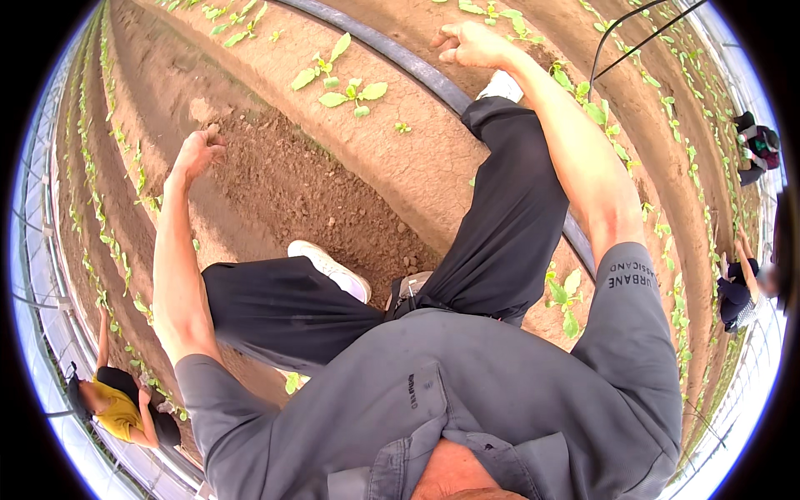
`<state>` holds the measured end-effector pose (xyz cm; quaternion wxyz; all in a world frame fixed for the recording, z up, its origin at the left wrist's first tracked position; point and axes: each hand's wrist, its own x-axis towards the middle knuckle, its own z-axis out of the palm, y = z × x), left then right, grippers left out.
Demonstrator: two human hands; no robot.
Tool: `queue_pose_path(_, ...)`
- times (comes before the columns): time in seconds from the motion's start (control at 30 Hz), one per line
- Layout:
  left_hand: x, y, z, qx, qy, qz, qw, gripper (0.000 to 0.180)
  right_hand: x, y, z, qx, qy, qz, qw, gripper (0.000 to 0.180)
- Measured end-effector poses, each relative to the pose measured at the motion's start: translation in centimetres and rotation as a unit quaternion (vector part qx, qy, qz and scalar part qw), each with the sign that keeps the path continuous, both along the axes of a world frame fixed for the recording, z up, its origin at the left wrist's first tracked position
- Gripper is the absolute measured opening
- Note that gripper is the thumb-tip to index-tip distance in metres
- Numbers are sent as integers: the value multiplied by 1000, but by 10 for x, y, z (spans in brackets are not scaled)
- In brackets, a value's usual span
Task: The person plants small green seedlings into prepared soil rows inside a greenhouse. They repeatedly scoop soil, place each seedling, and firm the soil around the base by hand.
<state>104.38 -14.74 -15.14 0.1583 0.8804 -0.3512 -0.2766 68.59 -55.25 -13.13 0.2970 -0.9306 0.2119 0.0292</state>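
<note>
My left hand (198,154) is held over the bare furrow on the left, its fingers curled in and closed. Whatever those fingers may hold is hidden or too small to name. Ahead on the right, my right hand (472,43) is above the soil beyond a dark hose (398,55). Its fingers are loosely bent and a little apart, with nothing visible in them. Between the two hands, young leafy seedlings (355,93) grow on the raised soil bed (408,158). Another seedling (505,18) stands close to the right hand's far side.
My legs straddle the bed edge, a white shoe (332,268) in the furrow (292,183). More seedlings (567,298) grow beside my right leg. Thin black rods (646,37) rise at upper right. A person in yellow (118,410) crouches at left; other people (737,287) are at far right.
</note>
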Motion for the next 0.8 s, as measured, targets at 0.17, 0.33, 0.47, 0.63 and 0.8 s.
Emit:
queue_pose_path(0.17,-11,-6,13,64,-80,-11,995,20,0,-2,-9,7,-13,-15,1000,38)
queue_pose_path(0.33,-18,-5,11,32,-96,9,995,28,0,-3,-11,-4,-33,-6,999,38)
queue_pose_path(0.47,2,5,0,41,-111,-26,993,28,2,2,-6,-16,-23,-2,1000,39)
queue_pose_path(0.63,4,0,-3,62,-102,-50,992,21,1,-4,-7,-14,-9,10,1000,43)
queue_pose_path(0.8,17,11,-16,17,-92,-62,994,19,3,-6,-9,7,-26,14,1000,46)
